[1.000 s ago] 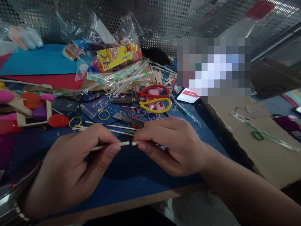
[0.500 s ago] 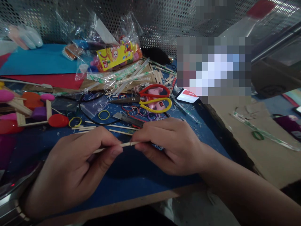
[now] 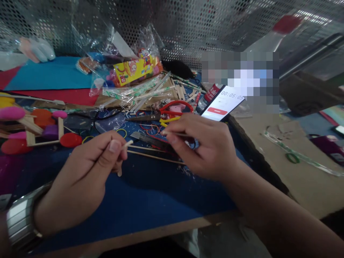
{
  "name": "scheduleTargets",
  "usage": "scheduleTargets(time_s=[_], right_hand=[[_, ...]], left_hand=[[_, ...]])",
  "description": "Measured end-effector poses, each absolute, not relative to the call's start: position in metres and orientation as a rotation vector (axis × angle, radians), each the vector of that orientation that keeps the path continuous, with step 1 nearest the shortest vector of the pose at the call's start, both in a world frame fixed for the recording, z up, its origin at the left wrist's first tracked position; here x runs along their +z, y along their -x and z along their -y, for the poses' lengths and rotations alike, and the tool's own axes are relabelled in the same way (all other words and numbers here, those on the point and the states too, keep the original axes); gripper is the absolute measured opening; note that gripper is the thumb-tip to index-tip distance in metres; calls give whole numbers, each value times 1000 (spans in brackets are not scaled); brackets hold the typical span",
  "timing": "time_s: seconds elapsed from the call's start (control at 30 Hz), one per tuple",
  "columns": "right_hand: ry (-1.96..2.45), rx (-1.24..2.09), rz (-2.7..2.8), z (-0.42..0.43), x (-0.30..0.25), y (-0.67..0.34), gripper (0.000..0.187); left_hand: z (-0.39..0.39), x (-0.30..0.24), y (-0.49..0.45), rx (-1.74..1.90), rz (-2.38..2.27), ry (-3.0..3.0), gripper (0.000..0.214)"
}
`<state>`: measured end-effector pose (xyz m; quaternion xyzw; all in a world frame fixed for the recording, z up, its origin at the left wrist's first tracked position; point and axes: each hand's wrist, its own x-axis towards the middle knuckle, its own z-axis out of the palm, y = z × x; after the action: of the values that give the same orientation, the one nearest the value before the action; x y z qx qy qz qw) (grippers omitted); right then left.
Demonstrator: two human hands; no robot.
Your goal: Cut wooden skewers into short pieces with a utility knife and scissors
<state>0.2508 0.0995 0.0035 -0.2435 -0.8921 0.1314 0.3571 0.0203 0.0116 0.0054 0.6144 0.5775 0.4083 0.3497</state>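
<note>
My left hand (image 3: pixel 86 172) is closed in a pinch on a short piece of wooden stick (image 3: pixel 128 144), whose pale end sticks out past the thumb; its other end shows below the fingers. My right hand (image 3: pixel 208 148), apart from the left, pinches another thin wooden stick piece (image 3: pixel 185 135), mostly hidden by the fingers. Below and between the hands, thin wooden sticks (image 3: pixel 153 156) lie on the blue table (image 3: pixel 150 200). A utility knife (image 3: pixel 141 137) rests behind them, partly covered by my right hand. Scissors (image 3: pixel 176 104) with red and yellow handles lie just beyond.
At left stands a stick construction (image 3: pixel 30 134) with colourful round pieces. Behind are a clear bag with a yellow label (image 3: pixel 134 70), wrapped straws (image 3: pixel 139 91) and blue sheets (image 3: pixel 51 75). A phone (image 3: pixel 224 102) showing a timer leans at right, near cardboard (image 3: pixel 271 161).
The single stick held between both hands is now in two separate pieces, one in each hand. My hands have moved apart, the right one up and to the right.
</note>
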Motion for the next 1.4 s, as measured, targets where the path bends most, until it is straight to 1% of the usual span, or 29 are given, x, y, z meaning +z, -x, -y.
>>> scheduleTargets(time_s=[0.17, 0.37, 0.5, 0.6, 0.7, 0.77, 0.87, 1.03, 1.3, 1.33, 1.4], right_hand=[[794, 184, 2293, -126, -2, -259, 16], [825, 349, 2565, -130, -10, -254, 19], [800, 311, 2482, -130, -10, -252, 25], [856, 182, 2358, -137, -8, -257, 25], [975, 40, 2321, -148, -9, -263, 31], [1009, 16, 2357, -153, -12, -265, 35], [999, 39, 2430, -158, -17, -265, 38], [1011, 65, 2495, -155, -18, -258, 35], [1089, 119, 2380, -151, -18, -258, 50], [1082, 167, 2334, -150, -17, -258, 53], [1004, 409, 2221, -147, -14, -258, 58]], left_hand=[[-12, 1, -20, 1165, -1346, -1266, 22], [-10, -1, -21, 1202, -1286, -1249, 13], [-10, 2, -22, 1183, -1333, -1335, 13], [-8, 3, -21, 1170, -1369, -1434, 16], [-6, 1, -21, 1129, -1368, -1514, 20], [-5, 1, -21, 1103, -1351, -1511, 20], [-6, 1, -22, 1144, -1320, -1436, 21], [-12, 2, -21, 1192, -1231, -1148, 25], [-16, 4, -19, 1344, -1145, -932, 17], [-15, 3, -19, 1342, -1142, -939, 16], [-13, 0, -17, 1328, -1142, -985, 16]])
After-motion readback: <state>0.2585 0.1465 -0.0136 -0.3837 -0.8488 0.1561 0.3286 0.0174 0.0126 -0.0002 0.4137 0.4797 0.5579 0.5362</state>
